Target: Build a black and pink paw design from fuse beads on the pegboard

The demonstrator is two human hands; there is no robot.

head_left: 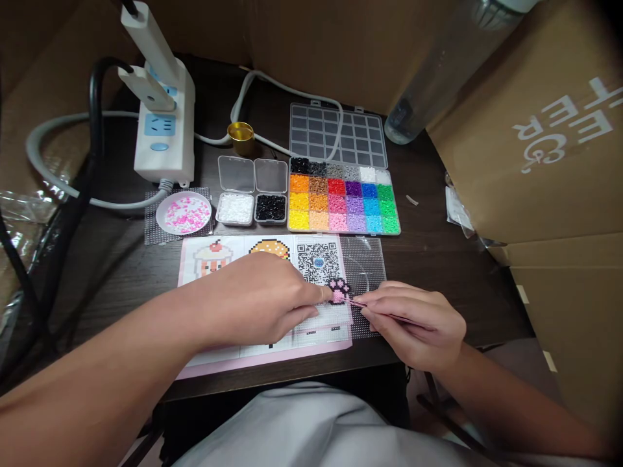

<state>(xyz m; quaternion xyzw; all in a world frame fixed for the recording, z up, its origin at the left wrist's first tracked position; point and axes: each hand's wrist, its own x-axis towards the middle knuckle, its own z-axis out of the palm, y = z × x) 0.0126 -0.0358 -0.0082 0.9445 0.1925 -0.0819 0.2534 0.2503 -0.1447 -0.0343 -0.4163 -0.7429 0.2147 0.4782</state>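
A small pink and black bead figure (338,288) sits on a clear pegboard (367,263) that lies over a pattern sheet (233,253). My left hand (257,298) rests on the sheet, its fingertip touching the left side of the figure. Pinched in my right hand (413,321) are thin pink tweezers (374,310), with their tip at the figure's right edge.
A tray of sorted coloured beads (343,198) with its lid open stands behind the sheet. Left of it are a small box of white and black beads (252,207) and a dish of pink beads (183,213). A power strip (163,123), cables and cardboard boxes (540,130) surround the table.
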